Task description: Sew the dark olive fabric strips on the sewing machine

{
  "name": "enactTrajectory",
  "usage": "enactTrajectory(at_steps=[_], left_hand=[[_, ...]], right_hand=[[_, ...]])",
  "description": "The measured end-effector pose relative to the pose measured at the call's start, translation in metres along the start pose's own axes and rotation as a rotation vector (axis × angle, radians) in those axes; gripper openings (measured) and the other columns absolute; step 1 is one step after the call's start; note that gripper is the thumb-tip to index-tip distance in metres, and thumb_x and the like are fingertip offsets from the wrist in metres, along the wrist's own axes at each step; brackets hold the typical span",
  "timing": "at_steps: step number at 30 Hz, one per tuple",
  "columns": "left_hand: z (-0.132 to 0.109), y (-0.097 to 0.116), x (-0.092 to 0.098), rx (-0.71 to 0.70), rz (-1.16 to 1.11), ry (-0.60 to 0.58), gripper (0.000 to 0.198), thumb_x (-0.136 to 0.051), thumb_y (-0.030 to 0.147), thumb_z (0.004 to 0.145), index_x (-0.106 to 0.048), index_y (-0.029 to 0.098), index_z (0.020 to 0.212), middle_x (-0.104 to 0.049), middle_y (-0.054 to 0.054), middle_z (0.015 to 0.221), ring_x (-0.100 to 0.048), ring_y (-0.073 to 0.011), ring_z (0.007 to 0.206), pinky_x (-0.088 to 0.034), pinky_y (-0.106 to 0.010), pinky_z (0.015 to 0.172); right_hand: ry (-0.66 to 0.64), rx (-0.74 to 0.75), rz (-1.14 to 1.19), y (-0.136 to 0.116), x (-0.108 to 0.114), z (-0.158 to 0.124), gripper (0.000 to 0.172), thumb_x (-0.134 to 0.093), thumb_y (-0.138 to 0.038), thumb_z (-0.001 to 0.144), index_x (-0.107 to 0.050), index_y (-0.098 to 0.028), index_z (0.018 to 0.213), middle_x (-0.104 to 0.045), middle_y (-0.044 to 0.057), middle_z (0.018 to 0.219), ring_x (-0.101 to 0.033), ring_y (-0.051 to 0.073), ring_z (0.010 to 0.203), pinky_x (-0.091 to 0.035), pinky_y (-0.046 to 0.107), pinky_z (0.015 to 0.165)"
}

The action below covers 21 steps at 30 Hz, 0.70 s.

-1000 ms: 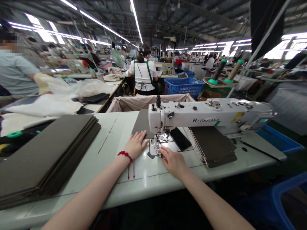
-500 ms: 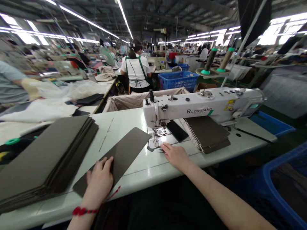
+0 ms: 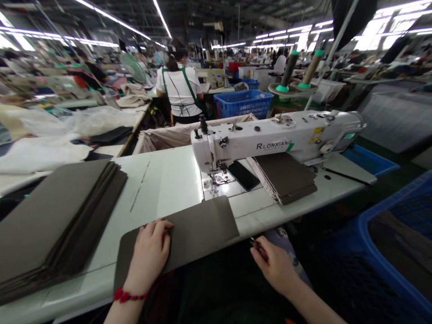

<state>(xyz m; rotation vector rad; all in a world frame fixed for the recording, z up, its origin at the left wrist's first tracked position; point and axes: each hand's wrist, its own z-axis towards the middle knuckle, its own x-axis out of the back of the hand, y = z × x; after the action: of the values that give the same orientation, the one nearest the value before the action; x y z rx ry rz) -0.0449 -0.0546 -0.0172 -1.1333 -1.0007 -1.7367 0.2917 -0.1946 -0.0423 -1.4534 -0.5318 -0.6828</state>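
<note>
A flat dark grey-brown fabric panel [image 3: 202, 227] lies across the table's front edge, below the sewing machine's needle area. My left hand [image 3: 152, 245] rests on its left part, fingers curled and closed on the panel near its far edge. Just beyond the front edge, my right hand [image 3: 275, 263] is closed around a small pair of thread snips [image 3: 252, 242]; their metal tip points left and most of them is hidden in the fingers. The white sewing machine [image 3: 270, 137] stands behind the panel, its needle area [image 3: 218, 177] lit.
At the left lies a thick stack of similar panels [image 3: 60, 211]. Under the machine arm are a black phone [image 3: 243, 175] and a pile of panels [image 3: 285, 177]. A blue basket [image 3: 366, 229] stands low at the right. A person [image 3: 182, 90] sits ahead with their back to me.
The panel has turned and slid right and nearer with my left hand. My right hand has left the needle plate and drawn back past the front edge with the snips.
</note>
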Motion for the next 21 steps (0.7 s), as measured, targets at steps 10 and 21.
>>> enactTrajectory(at_steps=[10, 21], left_hand=[[0.001, 0.07, -0.009, -0.282, 0.077, -0.148, 0.058, -0.04, 0.045, 0.097, -0.022, 0.037, 0.151, -0.024, 0.0, 0.157, -0.019, -0.028, 0.145, -0.012, -0.055, 0.116], [0.004, 0.057, -0.006, -0.273, 0.047, -0.21, 0.056, -0.034, 0.044, 0.099, -0.017, 0.036, 0.152, -0.02, -0.001, 0.158, -0.021, -0.0265, 0.144, -0.019, -0.053, 0.115]], right_hand=[[-0.071, -0.11, 0.107, -0.019, -0.014, 0.004, 0.023, -0.042, -0.041, 0.097, -0.051, -0.022, 0.088, -0.058, -0.003, 0.067, -0.06, 0.017, 0.063, -0.036, 0.025, 0.059], [-0.031, -0.003, -0.16, -0.022, -0.011, 0.026, 0.027, -0.035, -0.037, 0.1, -0.05, -0.022, 0.082, -0.062, 0.0, 0.063, -0.064, 0.019, 0.06, -0.032, 0.028, 0.054]])
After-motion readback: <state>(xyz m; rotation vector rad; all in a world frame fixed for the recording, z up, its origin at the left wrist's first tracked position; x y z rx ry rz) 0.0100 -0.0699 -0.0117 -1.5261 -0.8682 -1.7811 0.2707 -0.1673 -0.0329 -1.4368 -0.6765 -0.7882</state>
